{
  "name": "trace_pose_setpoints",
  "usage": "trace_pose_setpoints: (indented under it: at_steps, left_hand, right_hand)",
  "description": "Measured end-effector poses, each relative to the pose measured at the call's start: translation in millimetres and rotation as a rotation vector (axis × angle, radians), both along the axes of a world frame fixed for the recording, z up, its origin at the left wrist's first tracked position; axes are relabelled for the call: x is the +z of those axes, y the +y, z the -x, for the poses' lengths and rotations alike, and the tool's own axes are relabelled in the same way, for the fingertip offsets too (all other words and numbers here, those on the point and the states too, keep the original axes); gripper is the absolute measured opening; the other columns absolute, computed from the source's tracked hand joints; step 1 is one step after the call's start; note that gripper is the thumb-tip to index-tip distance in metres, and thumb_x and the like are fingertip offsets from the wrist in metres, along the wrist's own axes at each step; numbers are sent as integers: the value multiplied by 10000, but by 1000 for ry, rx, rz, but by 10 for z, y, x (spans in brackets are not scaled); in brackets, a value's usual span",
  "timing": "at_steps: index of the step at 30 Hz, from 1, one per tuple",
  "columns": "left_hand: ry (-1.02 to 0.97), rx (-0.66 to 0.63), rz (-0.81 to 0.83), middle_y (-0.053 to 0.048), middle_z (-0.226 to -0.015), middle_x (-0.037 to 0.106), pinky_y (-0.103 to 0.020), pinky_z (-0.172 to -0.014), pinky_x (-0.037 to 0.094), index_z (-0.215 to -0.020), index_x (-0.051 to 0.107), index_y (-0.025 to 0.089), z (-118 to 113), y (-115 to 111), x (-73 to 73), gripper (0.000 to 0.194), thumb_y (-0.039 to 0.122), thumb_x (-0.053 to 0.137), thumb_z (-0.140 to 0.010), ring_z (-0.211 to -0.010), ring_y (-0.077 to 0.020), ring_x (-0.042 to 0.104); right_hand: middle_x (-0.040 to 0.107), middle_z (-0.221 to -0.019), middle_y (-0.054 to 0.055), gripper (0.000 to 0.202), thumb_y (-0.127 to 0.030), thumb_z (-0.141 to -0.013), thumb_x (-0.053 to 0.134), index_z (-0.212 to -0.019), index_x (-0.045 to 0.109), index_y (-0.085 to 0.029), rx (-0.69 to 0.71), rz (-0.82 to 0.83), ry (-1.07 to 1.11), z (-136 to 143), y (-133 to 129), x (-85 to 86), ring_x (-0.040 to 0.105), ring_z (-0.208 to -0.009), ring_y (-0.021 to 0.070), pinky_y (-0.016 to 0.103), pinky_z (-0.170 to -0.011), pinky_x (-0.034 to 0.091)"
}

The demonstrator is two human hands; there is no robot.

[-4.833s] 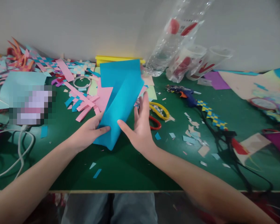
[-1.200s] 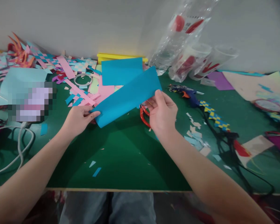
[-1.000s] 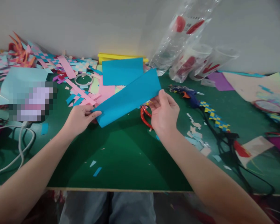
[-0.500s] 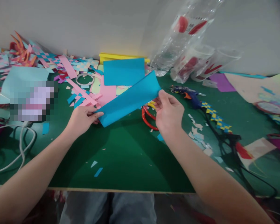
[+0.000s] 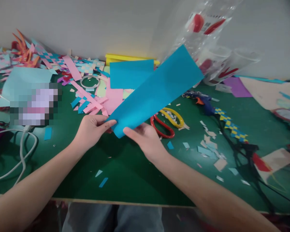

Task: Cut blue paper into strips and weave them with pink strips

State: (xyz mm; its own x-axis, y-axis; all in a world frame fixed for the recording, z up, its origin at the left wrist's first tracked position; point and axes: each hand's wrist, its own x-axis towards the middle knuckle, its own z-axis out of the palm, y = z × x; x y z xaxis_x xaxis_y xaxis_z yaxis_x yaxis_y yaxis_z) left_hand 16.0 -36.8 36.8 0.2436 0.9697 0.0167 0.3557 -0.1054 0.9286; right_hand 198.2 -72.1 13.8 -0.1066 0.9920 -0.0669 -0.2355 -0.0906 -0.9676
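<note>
A long blue sheet of paper (image 5: 159,88) slants up to the right above the table, its near end curled. My left hand (image 5: 93,129) pinches it at the lower left corner between thumb and fingers. Close by, my right hand (image 5: 147,140) grips the same end, thumb on the front and fingers behind it. Just right of that hand lies a pair of scissors with one red handle (image 5: 160,127) and one yellow handle (image 5: 175,116); their blades are hidden under the paper. Another blue sheet (image 5: 128,74) rests behind, near the wall.
Pink and blue paper strips (image 5: 87,96) and a tape ring (image 5: 90,82) lie at the back left. On the left is a phone (image 5: 38,106) with a white cable (image 5: 23,151). A blue glue gun (image 5: 205,103), paper scraps (image 5: 212,145) and plastic cups (image 5: 234,64) are at right.
My right hand has moved from the paper's far right end down to its near end, beside my left hand. The paper's right end now stands higher, and more of the scissors shows.
</note>
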Motion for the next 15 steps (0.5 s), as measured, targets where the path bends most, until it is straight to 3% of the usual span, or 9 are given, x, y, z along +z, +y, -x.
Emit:
trace_pose_setpoints:
  at_steps: [3,7,15]
  left_hand:
    - [-14,-26,10,9,-614,712,-214,-595,541,-643,732,191,-13,-23,23,228,316,690,-830,-591,-133,675]
    - [-66,-52,64,-5,-638,725,-232,-625,574,-648,724,179,-18,-20,-10,243,342,695,-826,-620,-150,698]
    - [-91,-28,167,-36,-654,732,-265,-615,607,-719,729,156,-34,1,-19,252,398,716,-791,-609,-168,709]
  right_hand:
    - [784,-1012,81,359,-472,-742,768,-967,736,-194,88,27,-77,82,-80,-17,731,-982,242,425,-934,562]
    - [797,-937,82,336,-481,-809,702,-961,758,-187,113,7,-170,60,-74,-20,759,-888,236,398,-833,603]
    - [768,-689,47,355,-520,-833,662,-720,731,-190,117,-47,-242,24,-51,-25,738,-666,177,311,-675,612]
